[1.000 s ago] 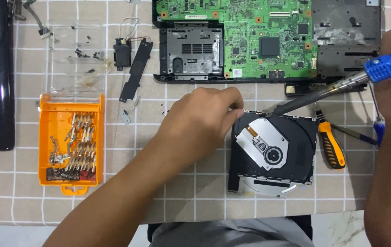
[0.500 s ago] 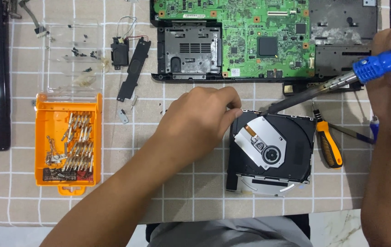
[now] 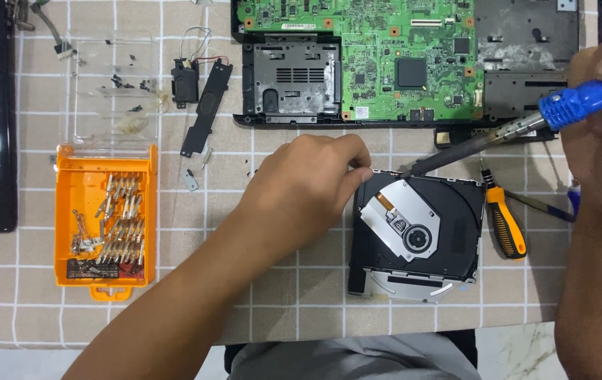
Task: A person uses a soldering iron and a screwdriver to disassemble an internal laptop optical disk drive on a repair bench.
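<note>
Both hands (image 3: 308, 190) unmoved; screwdriver (image 3: 526, 123) tip still at drive (image 3: 417, 236).

Checked tablecloth (image 3: 301, 309) — optical drive (image 3: 414, 239), orange bit case (image 3: 104, 218), laptop base (image 3: 399, 63)

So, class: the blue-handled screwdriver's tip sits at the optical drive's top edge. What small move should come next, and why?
Probably a slow turn of the blue-handled screwdriver in the right hand, since its tip meets the top edge of the optical drive, apparently at a screw too small to confirm. The left hand pinches the drive's upper-left corner, which should keep it steady.
</note>
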